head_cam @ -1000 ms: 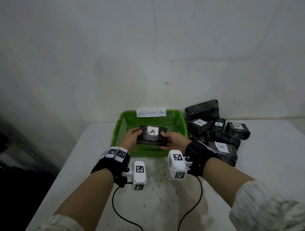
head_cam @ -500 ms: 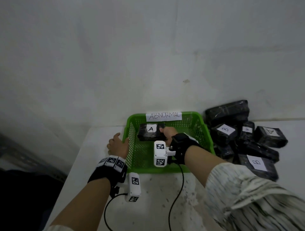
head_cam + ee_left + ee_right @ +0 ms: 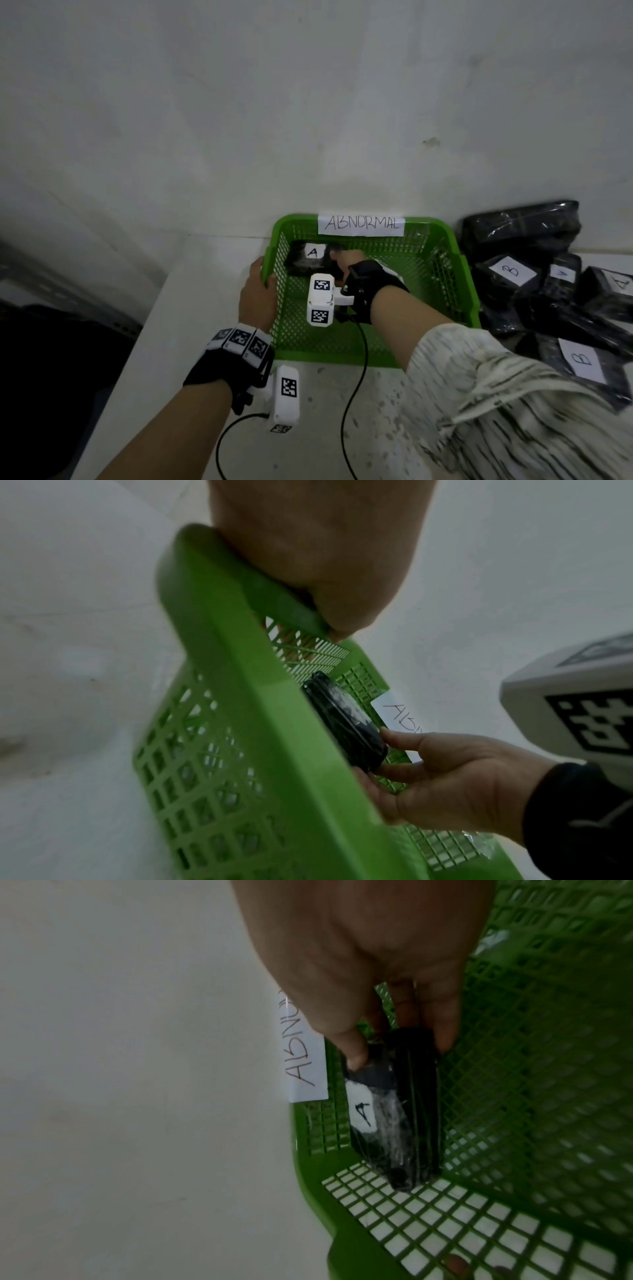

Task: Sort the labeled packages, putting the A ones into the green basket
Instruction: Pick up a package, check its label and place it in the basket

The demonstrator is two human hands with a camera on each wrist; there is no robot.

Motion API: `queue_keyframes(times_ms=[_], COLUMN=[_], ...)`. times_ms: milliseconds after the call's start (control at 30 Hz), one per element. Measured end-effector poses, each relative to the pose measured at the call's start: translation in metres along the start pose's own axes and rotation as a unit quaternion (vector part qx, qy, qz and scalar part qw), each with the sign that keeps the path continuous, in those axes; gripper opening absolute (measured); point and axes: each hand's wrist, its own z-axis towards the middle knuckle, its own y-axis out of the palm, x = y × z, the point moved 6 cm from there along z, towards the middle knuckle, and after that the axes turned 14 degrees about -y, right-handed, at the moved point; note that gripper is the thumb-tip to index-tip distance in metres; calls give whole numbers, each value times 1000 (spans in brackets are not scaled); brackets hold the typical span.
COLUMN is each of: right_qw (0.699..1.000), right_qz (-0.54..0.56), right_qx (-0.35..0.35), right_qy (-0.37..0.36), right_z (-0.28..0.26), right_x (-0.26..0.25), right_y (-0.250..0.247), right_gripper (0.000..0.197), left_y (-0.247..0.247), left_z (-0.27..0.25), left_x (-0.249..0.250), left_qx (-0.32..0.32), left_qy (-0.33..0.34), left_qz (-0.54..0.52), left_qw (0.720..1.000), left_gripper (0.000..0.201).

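A green mesh basket (image 3: pixel 455 260) with an "ABNORMAL" paper label (image 3: pixel 361 224) stands against the wall. Inside its far left corner is a black wrapped package marked A (image 3: pixel 310 261) (image 3: pixel 346 721) (image 3: pixel 400 1123). My right hand (image 3: pixel 344 260) (image 3: pixel 394 1042) reaches into the basket and pinches the package's right end between thumb and fingers. My left hand (image 3: pixel 258 291) (image 3: pixel 318 588) grips the basket's left rim, thumb inside and fingers outside the wall.
A heap of black wrapped packages (image 3: pixel 548 291) lies right of the basket, with labels B (image 3: pixel 510 270), B (image 3: pixel 582 359) and A (image 3: pixel 621 282) showing. The white table (image 3: pixel 325 428) drops off at its left edge into a dark area. A wall rises directly behind.
Both hands held the A package above the basket's front. The right hand then carried it alone to the basket's far left corner, while the left hand moved to the left rim and took hold.
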Motion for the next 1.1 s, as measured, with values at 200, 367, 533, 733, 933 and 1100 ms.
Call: queue_keyframes(times_ms=[200,367,533,733,933,1100], right_qw=[997,998,997,988,960,944], right_qz=[-71,-56,-69,-39,-122,-201], right_qx=[-13,-27,6,106,208,246], right_qy=[2,-18,-39,-105,-140,-88], right_z=[2,-11,-41,-87,-121,-137], right_x=[-2,-12,-18,-30,-14,18], right_y=[-11,-29,-71,-137,-229,-309], right_gripper=[43,45,46,36,35,41], left_y=[5,11,10,44,151,224], left_z=[1,1,1,-53,-129,-168], left_x=[4,8,11,63,116,135], left_qx=[-4,-10,44,80,-58,-117], left_qy=[-14,-30,-90,-18,62,54], left_qz=[6,21,104,210,201,172], left_qw=[1000,999,989,974,976,977], left_gripper=[43,44,52,68,53,53])
